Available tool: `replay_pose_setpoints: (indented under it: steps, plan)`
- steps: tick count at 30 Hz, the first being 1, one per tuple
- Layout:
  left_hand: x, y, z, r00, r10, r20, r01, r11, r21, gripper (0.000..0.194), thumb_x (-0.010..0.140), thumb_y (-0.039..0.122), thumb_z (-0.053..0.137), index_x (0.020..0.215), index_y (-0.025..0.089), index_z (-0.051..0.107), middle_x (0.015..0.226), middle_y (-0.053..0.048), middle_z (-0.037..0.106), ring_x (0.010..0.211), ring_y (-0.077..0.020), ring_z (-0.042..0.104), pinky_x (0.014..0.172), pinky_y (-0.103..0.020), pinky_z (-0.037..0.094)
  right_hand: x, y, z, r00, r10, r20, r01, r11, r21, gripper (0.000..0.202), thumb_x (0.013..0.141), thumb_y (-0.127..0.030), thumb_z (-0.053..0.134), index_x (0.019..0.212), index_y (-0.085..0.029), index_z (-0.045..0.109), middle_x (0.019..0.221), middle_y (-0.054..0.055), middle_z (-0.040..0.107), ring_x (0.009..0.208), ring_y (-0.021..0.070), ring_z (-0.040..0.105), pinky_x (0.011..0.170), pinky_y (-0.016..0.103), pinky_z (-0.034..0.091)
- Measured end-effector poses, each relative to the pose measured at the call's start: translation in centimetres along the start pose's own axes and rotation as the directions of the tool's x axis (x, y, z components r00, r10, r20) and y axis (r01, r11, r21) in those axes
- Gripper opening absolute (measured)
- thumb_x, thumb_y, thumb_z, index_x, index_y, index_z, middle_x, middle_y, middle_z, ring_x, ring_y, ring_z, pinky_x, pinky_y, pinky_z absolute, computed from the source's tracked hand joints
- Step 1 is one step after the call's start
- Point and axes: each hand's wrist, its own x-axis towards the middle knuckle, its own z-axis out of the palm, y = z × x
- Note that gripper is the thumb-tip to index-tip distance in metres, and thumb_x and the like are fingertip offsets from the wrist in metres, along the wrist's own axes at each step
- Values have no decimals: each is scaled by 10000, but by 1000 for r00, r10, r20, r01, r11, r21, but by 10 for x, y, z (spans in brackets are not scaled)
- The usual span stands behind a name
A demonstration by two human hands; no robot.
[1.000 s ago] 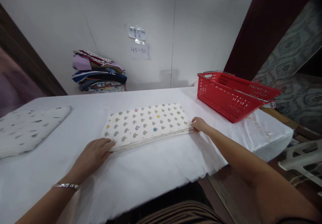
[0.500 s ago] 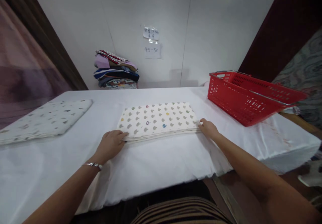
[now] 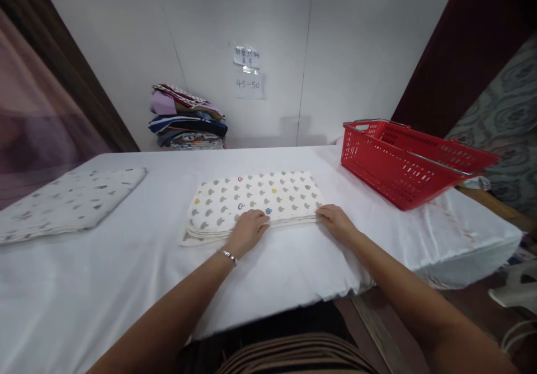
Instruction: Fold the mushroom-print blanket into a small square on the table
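Note:
In the head view a folded white cloth (image 3: 251,197) printed with grey mushrooms and a few coloured ones lies flat on the white-covered table. My left hand (image 3: 250,229) is closed on the middle of its front edge, thumb to the right, wearing a silver bracelet. At the right front corner my right hand (image 3: 335,221) grips the layered edge between thumb and fingers. The layers look stacked, and a lower one sticks out at the left front corner. Undersides of the fingers are hidden.
Another folded printed cloth (image 3: 75,203) lies at the left. A red basket (image 3: 398,164) with metal handles stands at the right back. Behind the table's far edge rises a pile of folded fabrics (image 3: 188,119) against the wall. Two paper signs (image 3: 250,84) hang above.
My left hand has moved right, from the left front corner to the middle of the front edge. A lower layer now shows at that corner. My right hand stays at its corner.

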Motion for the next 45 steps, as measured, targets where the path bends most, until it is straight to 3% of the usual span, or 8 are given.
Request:
replay_pose_setpoints:
  steps: [3,9,19,29,36,41,45]
  plan:
    - [4,-4,7,1000,-26,14,26,999,-47,215,891,248,464,984,200,651,964,-69,630,902,-212,541,792,-376,441,-2,6,2,999,45,-16,-44,998,46,226,863,-236,486,982,-231,678,1041,61,642,993,213,550,912,357,395]
    - [5,0,5,999,-46,8,46,995,-85,207,883,282,494,994,195,645,993,-66,613,914,-208,532,805,-366,433,-5,15,11,991,69,-111,-48,981,188,207,851,-261,507,953,-223,682,980,61,629,947,202,550,864,328,425]
    - [15,8,19,999,-34,-22,33,997,-70,207,912,258,438,905,215,641,885,-34,606,843,-178,523,770,-340,417,-9,14,16,981,-57,-184,41,995,-88,237,897,-176,446,939,-194,679,958,77,641,911,211,543,827,368,383]
    - [11,9,21,999,8,-41,-7,1000,22,198,917,237,431,912,206,626,919,-43,607,879,-182,517,787,-340,408,-11,16,16,980,-112,-163,85,983,-161,233,892,-168,454,957,-194,677,964,79,639,901,208,546,804,359,393]
    - [27,27,20,1000,1,-1,-1,1000,-3,146,886,249,496,952,214,621,994,-45,601,934,-199,511,806,-347,400,-4,0,16,972,-187,-141,154,963,-219,241,904,-183,454,1035,-203,655,1044,91,629,998,221,533,885,402,364]
    - [45,36,25,997,-27,73,30,999,-40,181,889,256,488,826,191,644,897,-48,605,896,-195,524,785,-331,396,10,-8,19,980,-194,-39,185,968,-171,214,901,-212,487,1006,-204,674,981,80,642,927,212,551,840,385,403]
    - [50,35,26,991,-78,106,87,992,-87,252,910,274,442,797,198,653,847,-33,610,833,-176,527,745,-314,386,16,-3,21,988,-151,-25,149,987,-62,207,884,-207,506,966,-220,696,941,67,644,877,201,560,790,354,437]
